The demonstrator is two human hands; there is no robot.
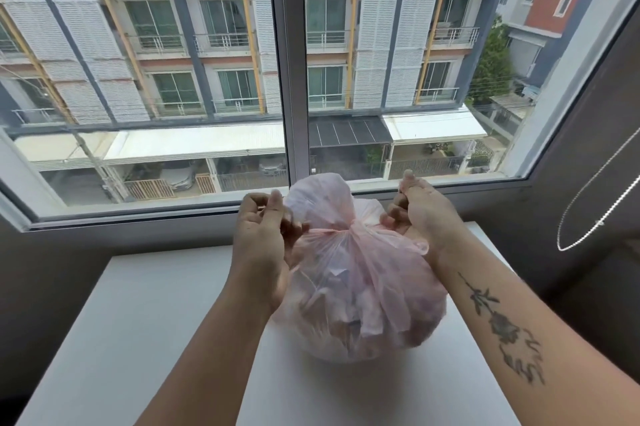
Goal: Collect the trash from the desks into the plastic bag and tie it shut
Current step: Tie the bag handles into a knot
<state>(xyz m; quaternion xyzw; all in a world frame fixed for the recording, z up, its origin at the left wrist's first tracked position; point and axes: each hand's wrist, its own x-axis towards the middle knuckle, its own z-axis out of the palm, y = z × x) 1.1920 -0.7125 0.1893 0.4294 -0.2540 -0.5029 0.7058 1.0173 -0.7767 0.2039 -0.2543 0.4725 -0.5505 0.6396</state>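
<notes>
A pale pink translucent plastic bag (360,301), bulging with crumpled paper trash, rests on the white desk (138,321) in front of the window. Its neck is cinched into a knot (341,231) with a puff of plastic standing above it. My left hand (263,238) pinches one twisted end of the bag at the left of the knot. My right hand (422,211) grips the other end at the right, fingers curled. Both ends are stretched taut away from the knot.
A large window (294,79) with a central frame post rises just behind the desk. A beaded blind cord (588,211) hangs in a loop at the right by the dark wall. The desk's left and right edges drop off to dark floor.
</notes>
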